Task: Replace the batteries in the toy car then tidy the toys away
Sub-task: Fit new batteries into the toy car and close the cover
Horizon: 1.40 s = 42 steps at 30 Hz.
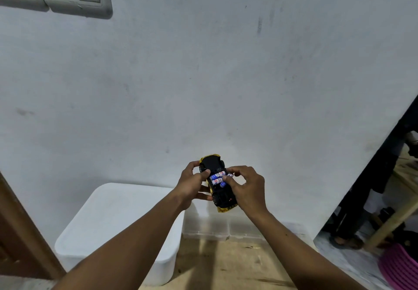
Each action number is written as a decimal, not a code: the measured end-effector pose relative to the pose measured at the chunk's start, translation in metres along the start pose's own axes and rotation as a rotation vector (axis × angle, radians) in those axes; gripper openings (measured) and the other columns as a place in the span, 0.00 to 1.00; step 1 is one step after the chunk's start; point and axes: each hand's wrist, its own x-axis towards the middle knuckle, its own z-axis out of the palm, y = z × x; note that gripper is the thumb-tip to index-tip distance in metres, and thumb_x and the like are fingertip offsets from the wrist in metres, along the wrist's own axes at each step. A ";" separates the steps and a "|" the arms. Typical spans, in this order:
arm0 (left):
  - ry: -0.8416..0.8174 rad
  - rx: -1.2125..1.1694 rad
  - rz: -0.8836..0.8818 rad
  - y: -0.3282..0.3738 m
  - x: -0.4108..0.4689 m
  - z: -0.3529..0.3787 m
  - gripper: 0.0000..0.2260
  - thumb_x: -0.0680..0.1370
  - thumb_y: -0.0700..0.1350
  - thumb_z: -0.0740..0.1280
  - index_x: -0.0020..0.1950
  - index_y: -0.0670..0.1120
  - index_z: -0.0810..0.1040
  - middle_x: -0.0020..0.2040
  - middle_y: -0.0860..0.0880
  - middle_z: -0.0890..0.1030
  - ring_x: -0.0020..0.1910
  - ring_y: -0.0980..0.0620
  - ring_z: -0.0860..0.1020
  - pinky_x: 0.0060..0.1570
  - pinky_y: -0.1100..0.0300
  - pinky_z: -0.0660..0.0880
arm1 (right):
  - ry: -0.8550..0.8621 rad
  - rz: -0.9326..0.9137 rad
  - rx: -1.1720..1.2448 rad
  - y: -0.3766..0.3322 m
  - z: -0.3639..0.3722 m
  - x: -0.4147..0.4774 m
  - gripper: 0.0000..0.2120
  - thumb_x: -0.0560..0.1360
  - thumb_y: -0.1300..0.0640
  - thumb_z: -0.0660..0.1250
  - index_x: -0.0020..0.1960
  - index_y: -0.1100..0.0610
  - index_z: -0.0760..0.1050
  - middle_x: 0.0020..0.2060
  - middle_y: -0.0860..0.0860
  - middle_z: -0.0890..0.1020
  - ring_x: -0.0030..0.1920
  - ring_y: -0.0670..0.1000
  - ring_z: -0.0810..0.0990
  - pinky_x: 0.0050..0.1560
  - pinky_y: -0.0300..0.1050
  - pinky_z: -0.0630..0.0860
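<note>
I see both bare arms reaching forward. My left hand (pixel 192 185) is closed around the toy car (pixel 218 183), held upside down in the air near 6 o'clock. Batteries (pixel 217 178) lie in the car's open underside. My right hand (pixel 245 188) has its fingers curled, fingertips pinching a battery at the compartment. A white bin (pixel 117 226) sits at 7 o'clock below, against the wall (pixel 203 74).

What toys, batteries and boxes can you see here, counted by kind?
Toy car, held upside down in both hands: 1
Batteries showing in its open underside: 3
White lidded box: 1
Clear plastic box: 1
Total: 6
</note>
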 end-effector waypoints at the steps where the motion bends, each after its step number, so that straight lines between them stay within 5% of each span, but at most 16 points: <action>1: 0.005 -0.007 0.000 0.000 0.000 0.000 0.14 0.82 0.42 0.65 0.67 0.49 0.71 0.53 0.39 0.81 0.37 0.39 0.83 0.38 0.43 0.83 | 0.009 0.016 -0.008 0.002 -0.001 -0.001 0.08 0.71 0.60 0.77 0.47 0.49 0.84 0.45 0.45 0.83 0.48 0.41 0.79 0.49 0.33 0.73; 5: 0.020 -0.012 0.008 0.000 -0.001 0.000 0.14 0.82 0.42 0.65 0.68 0.50 0.71 0.54 0.40 0.81 0.37 0.40 0.83 0.36 0.45 0.83 | -0.003 -0.034 -0.076 0.010 -0.001 -0.009 0.07 0.72 0.60 0.76 0.48 0.50 0.85 0.42 0.42 0.82 0.47 0.43 0.80 0.49 0.40 0.76; 13: 0.051 0.000 0.036 -0.002 -0.004 0.001 0.15 0.82 0.43 0.66 0.68 0.51 0.70 0.53 0.40 0.81 0.37 0.41 0.84 0.35 0.47 0.83 | 0.043 0.118 0.081 0.011 0.004 -0.015 0.04 0.71 0.61 0.77 0.41 0.56 0.83 0.40 0.44 0.85 0.43 0.43 0.83 0.45 0.37 0.79; 21: 0.042 0.019 0.067 -0.007 -0.009 0.003 0.14 0.82 0.42 0.66 0.66 0.51 0.72 0.48 0.43 0.83 0.34 0.43 0.83 0.35 0.45 0.83 | -0.044 0.159 -0.029 0.010 0.005 -0.016 0.10 0.71 0.66 0.73 0.35 0.56 0.77 0.38 0.50 0.83 0.42 0.47 0.81 0.39 0.26 0.73; 30: -0.015 0.011 0.039 -0.007 -0.011 0.006 0.17 0.80 0.44 0.70 0.68 0.52 0.73 0.56 0.42 0.83 0.46 0.43 0.84 0.40 0.48 0.83 | 0.033 0.203 -0.010 0.010 -0.002 -0.017 0.06 0.72 0.61 0.75 0.38 0.58 0.80 0.35 0.47 0.83 0.39 0.41 0.81 0.38 0.24 0.71; 36: -0.061 0.067 0.005 -0.014 -0.011 0.008 0.19 0.81 0.42 0.67 0.72 0.52 0.70 0.55 0.40 0.82 0.41 0.39 0.83 0.37 0.46 0.81 | -0.015 0.236 0.015 0.009 -0.019 -0.023 0.05 0.72 0.57 0.76 0.40 0.57 0.82 0.35 0.46 0.84 0.35 0.39 0.80 0.40 0.32 0.77; 42: -0.031 0.142 -0.064 -0.053 -0.007 0.009 0.18 0.81 0.41 0.66 0.71 0.52 0.71 0.55 0.42 0.81 0.41 0.38 0.83 0.41 0.43 0.82 | -0.145 0.494 -0.113 0.098 -0.076 -0.067 0.04 0.74 0.62 0.70 0.47 0.58 0.83 0.40 0.55 0.84 0.38 0.51 0.83 0.35 0.47 0.83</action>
